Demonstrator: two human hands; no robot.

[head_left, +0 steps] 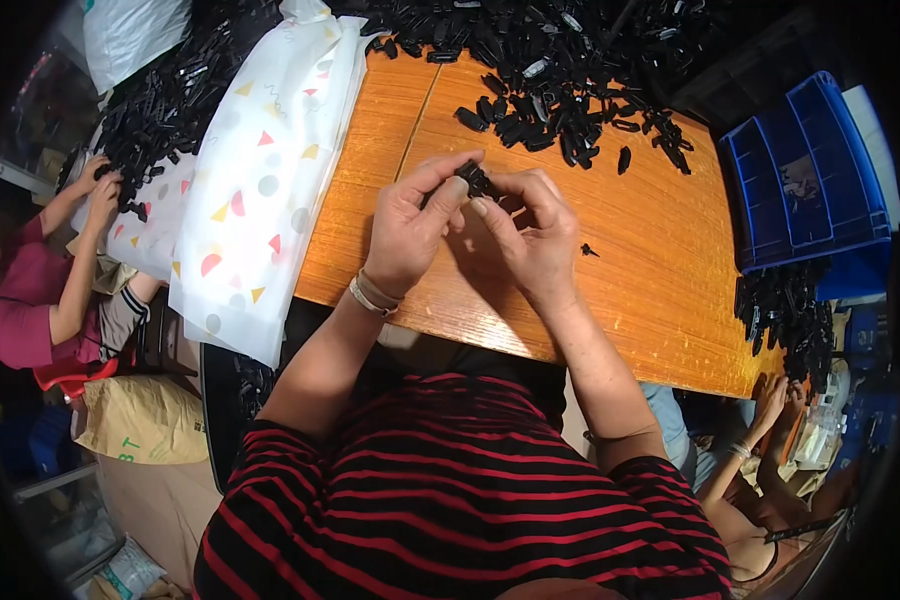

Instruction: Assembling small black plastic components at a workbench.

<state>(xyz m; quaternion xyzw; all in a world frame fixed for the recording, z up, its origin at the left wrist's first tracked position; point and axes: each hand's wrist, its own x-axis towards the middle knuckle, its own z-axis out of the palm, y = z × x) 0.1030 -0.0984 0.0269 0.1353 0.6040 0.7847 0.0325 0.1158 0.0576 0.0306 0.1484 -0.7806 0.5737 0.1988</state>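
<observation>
Over the wooden table, a small black plastic part [477, 178] is held between both hands. My left hand [412, 215] pinches it from the left with thumb and fingers; a pale band circles that wrist. From the other side, my right hand [532, 228] grips the same part with thumb and forefinger. The fingers cover much of it, so its exact kind cannot be made out. A tiny black piece [590, 250] lies on the table to the right of my right hand. Beyond my hands, loose black plastic parts [540, 115] are scattered in a heap.
A patterned white plastic sheet [260, 180] covers the table's left side. At the right stands a blue crate [805, 170], with more black parts [785, 310] below it. One co-worker's hands [100, 190] handle parts at far left; another's hands [775, 405] are at lower right.
</observation>
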